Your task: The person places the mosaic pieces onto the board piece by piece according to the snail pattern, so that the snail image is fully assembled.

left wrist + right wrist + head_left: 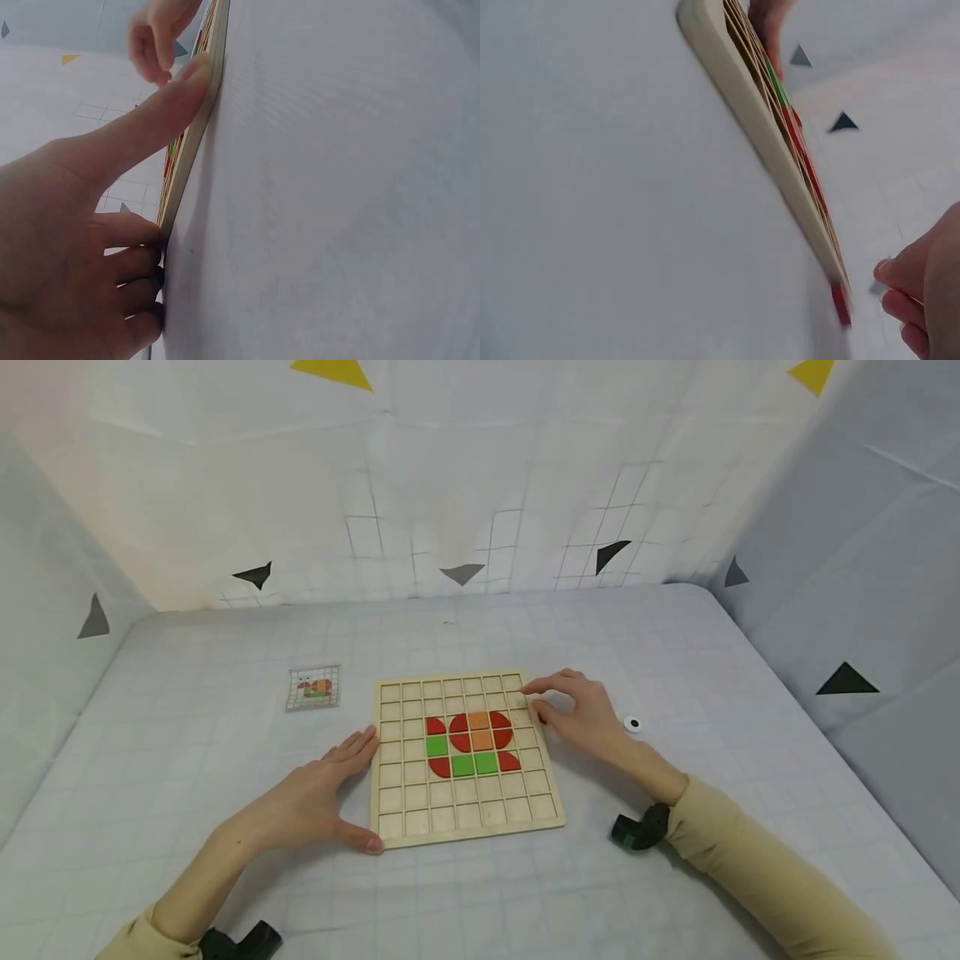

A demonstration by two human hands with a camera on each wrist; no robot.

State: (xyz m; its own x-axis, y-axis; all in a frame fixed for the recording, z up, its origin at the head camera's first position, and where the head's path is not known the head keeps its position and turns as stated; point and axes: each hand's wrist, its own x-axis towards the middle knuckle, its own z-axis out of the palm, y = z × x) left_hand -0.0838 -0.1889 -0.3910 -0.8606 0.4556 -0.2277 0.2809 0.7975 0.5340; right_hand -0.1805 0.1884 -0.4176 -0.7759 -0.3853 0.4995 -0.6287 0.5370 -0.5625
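A square wooden grid board (467, 835) lies flat on the table. In its middle cells sit several red quarter-round pieces (508, 762), green squares (462, 765) and orange squares (477, 720). My left hand (311, 797) rests at the board's left side, fingers and thumb spread along the edge; its thumb touches the near-left corner. Over the board's far-right edge hovers my right hand (573, 710), index finger and thumb apart with nothing visible between them. A red piece (841, 304) shows beside the board's edge in the right wrist view; the head view does not show it.
A small picture card (313, 687) with a coloured grid design lies left of the board's far corner. A round black-and-white eye piece (632, 724) lies on the white-covered table (480, 902), just right of my right hand. White sheets with printed triangles enclose the table.
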